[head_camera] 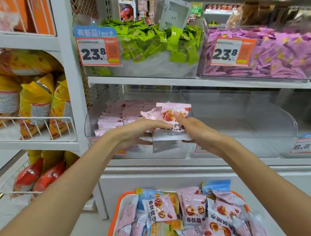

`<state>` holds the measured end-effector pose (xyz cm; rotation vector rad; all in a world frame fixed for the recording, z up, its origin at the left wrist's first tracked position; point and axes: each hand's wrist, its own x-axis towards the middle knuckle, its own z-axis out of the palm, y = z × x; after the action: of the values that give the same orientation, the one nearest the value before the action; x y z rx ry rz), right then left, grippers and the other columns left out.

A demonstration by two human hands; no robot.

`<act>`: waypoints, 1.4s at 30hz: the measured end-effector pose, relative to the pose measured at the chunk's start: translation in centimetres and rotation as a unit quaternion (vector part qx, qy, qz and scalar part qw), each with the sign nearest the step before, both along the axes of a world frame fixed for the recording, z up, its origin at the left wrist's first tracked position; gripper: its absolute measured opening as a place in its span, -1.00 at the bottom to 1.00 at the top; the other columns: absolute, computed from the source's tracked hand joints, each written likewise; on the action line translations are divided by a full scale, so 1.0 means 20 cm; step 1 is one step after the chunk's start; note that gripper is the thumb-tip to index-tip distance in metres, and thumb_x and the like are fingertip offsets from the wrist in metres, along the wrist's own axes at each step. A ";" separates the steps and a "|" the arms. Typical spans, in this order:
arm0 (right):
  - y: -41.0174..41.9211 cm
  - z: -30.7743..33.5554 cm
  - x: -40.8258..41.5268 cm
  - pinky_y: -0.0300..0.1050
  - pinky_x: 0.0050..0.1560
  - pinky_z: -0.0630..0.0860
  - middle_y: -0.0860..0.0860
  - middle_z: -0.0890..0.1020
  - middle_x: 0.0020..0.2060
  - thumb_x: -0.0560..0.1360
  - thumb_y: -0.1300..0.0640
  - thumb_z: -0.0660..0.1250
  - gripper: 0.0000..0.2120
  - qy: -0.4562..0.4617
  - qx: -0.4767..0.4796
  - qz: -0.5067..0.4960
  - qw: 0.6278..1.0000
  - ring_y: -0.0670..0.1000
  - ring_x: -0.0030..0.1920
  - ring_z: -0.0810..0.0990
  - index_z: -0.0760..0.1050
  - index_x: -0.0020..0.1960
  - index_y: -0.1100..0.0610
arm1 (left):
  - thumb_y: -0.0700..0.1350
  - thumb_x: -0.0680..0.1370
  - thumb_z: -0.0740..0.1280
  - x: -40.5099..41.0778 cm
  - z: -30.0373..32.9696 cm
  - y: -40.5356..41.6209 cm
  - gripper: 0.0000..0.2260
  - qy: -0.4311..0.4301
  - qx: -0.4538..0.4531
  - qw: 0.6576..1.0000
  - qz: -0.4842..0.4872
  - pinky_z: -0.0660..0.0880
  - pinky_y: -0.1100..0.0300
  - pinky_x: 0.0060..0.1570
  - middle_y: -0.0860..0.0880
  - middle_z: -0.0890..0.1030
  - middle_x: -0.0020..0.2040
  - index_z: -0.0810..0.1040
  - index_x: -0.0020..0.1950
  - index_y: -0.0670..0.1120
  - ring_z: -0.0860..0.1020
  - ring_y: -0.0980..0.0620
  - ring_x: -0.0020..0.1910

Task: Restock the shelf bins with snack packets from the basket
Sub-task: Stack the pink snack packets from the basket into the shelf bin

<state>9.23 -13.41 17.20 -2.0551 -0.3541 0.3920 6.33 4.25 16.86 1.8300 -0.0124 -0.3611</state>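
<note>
- Both hands up at the bin point(93, 121): left hand point(133, 133) and right hand point(195, 133) clamp pink packets point(169, 116) between them, so the bunch drops in together.
- Basket point(113, 221) waits below, plenty left.

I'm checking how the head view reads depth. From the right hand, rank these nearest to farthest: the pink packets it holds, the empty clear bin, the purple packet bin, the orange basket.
1. Pink packets: held by the right hand, together with the left.
2. Empty clear bin: just right of the hand, same shelf.
3. Orange basket and purple packet bin: basket below, bin on the upper shelf; too close to call.
</note>
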 end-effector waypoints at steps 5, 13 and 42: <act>0.10 0.08 0.14 -0.19 0.11 0.30 -0.19 0.56 0.06 0.62 -0.17 0.04 -0.66 -0.063 0.010 0.049 0.997 -0.25 -0.01 0.48 0.50 0.17 -0.05 | -0.09 0.36 0.49 0.24 0.10 0.12 -0.81 -0.035 0.037 0.999 -0.012 0.43 0.18 0.17 0.03 0.65 -0.05 0.63 -0.07 -0.09 0.53 0.06 0.04; 0.24 0.01 0.37 -0.27 -0.25 0.31 0.00 0.48 -0.22 0.46 0.32 0.20 -0.89 -0.031 0.048 -0.066 0.996 -0.09 -0.21 0.41 0.47 -0.07 0.21 | -0.02 0.17 0.48 0.61 -0.04 0.12 -0.38 -0.073 0.075 0.995 0.004 0.36 0.10 0.28 -0.09 0.58 0.18 0.53 0.19 -0.19 0.48 0.00 0.24; 0.43 -0.32 0.85 -0.12 0.13 0.42 0.05 0.41 0.34 0.47 0.41 0.31 -0.59 0.145 -0.102 -0.084 0.981 0.06 0.33 0.36 0.44 0.30 0.25 | 0.27 0.38 0.38 0.81 -0.30 0.23 -0.20 -0.216 0.630 0.746 -0.021 0.00 -0.08 0.45 -0.02 0.11 0.54 0.14 0.52 0.04 0.08 -0.07 0.51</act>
<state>26.19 -4.72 10.87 -2.1673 0.0390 0.6350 22.56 8.90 10.84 3.2478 -0.1678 0.1247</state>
